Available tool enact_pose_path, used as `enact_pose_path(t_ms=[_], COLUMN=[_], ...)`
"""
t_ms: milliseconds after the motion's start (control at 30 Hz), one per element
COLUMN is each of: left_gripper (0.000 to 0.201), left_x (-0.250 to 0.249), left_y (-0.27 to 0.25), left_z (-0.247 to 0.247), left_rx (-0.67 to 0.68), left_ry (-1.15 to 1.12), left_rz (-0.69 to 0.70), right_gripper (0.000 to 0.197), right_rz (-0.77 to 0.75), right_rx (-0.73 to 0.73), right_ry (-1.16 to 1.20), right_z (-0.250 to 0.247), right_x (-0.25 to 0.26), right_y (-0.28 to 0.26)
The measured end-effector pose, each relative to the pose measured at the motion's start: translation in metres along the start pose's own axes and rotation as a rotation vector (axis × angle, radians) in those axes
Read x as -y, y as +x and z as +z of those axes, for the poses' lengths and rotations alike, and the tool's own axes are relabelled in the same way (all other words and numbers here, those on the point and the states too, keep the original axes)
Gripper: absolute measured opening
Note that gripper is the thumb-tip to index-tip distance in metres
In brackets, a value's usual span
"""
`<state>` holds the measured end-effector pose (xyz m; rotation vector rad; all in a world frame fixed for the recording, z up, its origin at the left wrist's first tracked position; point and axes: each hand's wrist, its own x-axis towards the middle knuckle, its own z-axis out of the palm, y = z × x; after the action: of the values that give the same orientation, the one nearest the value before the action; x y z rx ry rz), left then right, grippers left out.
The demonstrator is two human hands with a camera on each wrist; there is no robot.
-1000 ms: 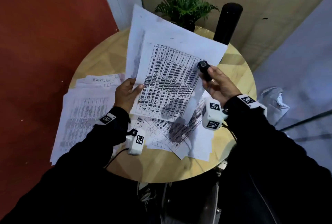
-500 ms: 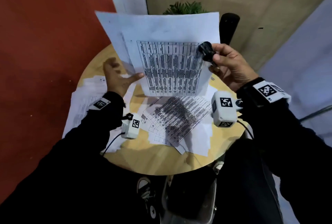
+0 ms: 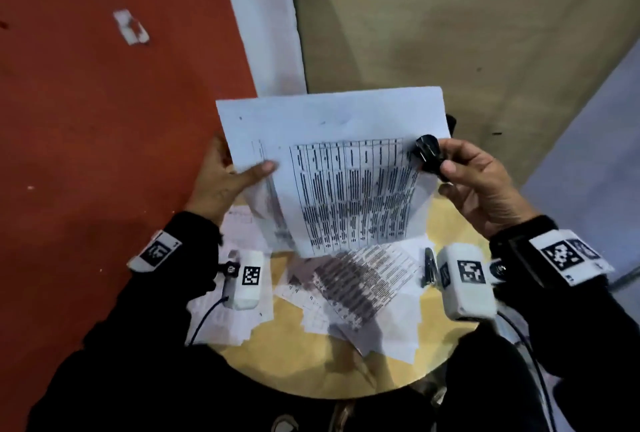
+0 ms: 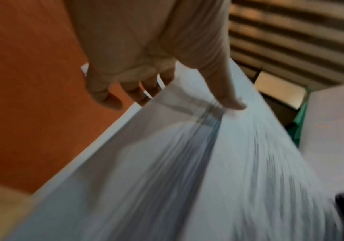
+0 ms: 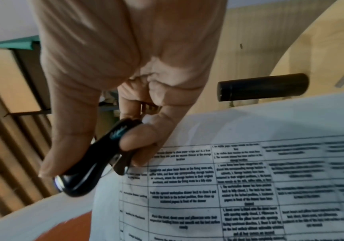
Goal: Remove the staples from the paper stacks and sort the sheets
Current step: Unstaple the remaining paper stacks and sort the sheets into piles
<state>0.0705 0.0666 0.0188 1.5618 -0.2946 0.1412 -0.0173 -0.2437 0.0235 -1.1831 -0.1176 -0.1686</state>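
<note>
Papers (image 3: 349, 172): held up in the air over the round table (image 3: 311, 372), most likely so both sides can be checked for a staple; two sheets or more, with the printed one in front

Left hand (image 3: 221, 182): pinching the left edge of the papers, thumb flat on the front, other fingers curled behind; probably keeps the sheets from flopping

Right hand (image 3: 481, 186): curled around the black staple remover (image 3: 429, 154) and also nipping the right edge of the printed sheet, so tool and paper stay together

Staple remover: up against the top right corner of the print; jaws look nearly closed; no staple can be made out

Loose sheets (image 3: 363, 289): lying spread out on the table under the hands, likely already pulled apart

Black tube (image 5: 263, 87): standing near the back of the table, well away from the hands
</note>
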Motion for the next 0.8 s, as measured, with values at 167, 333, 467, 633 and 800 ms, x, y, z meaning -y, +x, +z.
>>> enact_pose_path(t_ms=[167, 333, 467, 633, 800], left_gripper=[0.058, 0.062, 0.086, 0.087, 0.033], left_x=[-0.059, -0.091, -0.094, -0.093, -0.098], left_y=[-0.011, -0.032, -0.032, -0.027, -0.032], left_z=[0.004, 0.032, 0.033, 0.032, 0.036], left_rx=[-0.273, 0.012, 0.055, 0.231, 0.312], left_ry=[0.370, 0.714, 0.804, 0.781, 0.586], left_rz=[0.434, 0.400, 0.388, 0.292, 0.259], right_gripper=[0.060, 0.060, 0.058, 0.056, 0.054], right_rz=[-0.061, -0.079, -0.095, -0.113, -0.132], right_rx=[0.018, 0.051, 0.144, 0.218, 0.203], right_ry=[-0.008, 0.012, 0.041, 0.015, 0.003], right_z=[0.002, 0.010, 0.017, 0.020, 0.023], right_x=[0.011, 0.016, 0.026, 0.038, 0.044], right_y=[-0.024, -0.035, -0.042, -0.048, -0.051])
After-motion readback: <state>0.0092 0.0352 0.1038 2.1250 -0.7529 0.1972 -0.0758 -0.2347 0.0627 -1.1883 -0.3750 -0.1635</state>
